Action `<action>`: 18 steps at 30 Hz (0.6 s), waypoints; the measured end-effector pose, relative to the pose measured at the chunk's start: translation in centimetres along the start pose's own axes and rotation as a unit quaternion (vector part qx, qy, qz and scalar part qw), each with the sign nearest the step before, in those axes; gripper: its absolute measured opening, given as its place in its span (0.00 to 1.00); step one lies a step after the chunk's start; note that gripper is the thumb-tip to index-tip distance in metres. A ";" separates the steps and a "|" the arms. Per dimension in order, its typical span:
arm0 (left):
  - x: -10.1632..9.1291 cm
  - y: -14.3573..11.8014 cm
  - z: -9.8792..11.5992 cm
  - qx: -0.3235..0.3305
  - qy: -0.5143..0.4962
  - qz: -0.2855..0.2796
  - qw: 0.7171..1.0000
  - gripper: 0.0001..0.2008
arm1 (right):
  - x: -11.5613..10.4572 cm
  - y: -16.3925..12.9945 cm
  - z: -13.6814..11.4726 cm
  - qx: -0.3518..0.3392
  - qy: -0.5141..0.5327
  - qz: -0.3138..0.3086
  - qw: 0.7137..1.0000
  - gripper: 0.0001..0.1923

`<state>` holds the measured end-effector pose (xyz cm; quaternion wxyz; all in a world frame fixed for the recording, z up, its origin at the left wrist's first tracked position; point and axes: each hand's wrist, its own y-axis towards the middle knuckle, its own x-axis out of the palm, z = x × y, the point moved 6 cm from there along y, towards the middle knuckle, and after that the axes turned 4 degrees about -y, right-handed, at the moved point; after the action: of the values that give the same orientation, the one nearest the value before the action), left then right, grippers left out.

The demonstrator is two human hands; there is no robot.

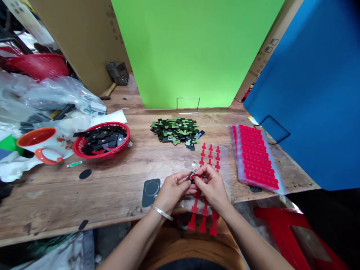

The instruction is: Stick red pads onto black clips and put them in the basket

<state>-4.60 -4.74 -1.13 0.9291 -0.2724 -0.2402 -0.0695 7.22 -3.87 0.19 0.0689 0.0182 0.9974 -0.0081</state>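
My left hand (173, 190) pinches a small dark flat piece (190, 175) between thumb and fingers. Facing it, my right hand (214, 188) has its fingertips closed on a small red T-shaped sticker (195, 176), which touches the dark piece. Beneath both hands lies a clear sheet with rows of red T-shaped stickers (205, 210), its near end hanging over the table edge. Just beyond is a pile of small black and green flat pieces (176, 131). The fingers partly hide where sticker and piece meet.
A red basket (127, 139) of black pieces and a floral mug (60, 144) stand at left. Stacked sheets of red stickers (257, 157) lie at right. Green (197, 52) and blue panels (312, 86) rise behind the wooden table (112, 195). A red stool (281, 221) stands lower right.
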 end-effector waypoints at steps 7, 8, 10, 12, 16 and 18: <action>-0.2 0.1 -0.1 -0.001 -0.005 -0.003 1.000 0.16 | 0.1 0.1 -0.1 0.006 0.005 -0.002 1.000 0.05; -0.3 0.1 -0.2 -0.002 -0.006 -0.002 1.000 0.16 | 0.1 0.1 0.0 0.006 0.004 -0.003 1.000 0.05; -0.3 0.2 -0.2 -0.002 -0.006 -0.002 1.000 0.17 | 0.1 0.1 0.0 0.008 0.004 -0.004 1.000 0.05; -0.2 0.2 -0.2 -0.001 -0.006 -0.007 1.000 0.16 | 0.1 0.1 0.0 0.008 0.003 -0.005 1.000 0.05; -0.1 0.1 -0.1 0.003 -0.009 -0.009 1.000 0.15 | 0.1 0.2 -0.1 -0.001 -0.009 -0.001 1.000 0.05; -0.1 0.1 0.0 0.003 -0.009 -0.010 1.000 0.15 | 0.1 0.2 -0.2 -0.004 -0.012 0.000 1.000 0.05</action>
<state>-4.65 -4.68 -1.26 0.9271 -0.2674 -0.2516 -0.0755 7.07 -3.70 0.34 0.0811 0.0177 0.9965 -0.0043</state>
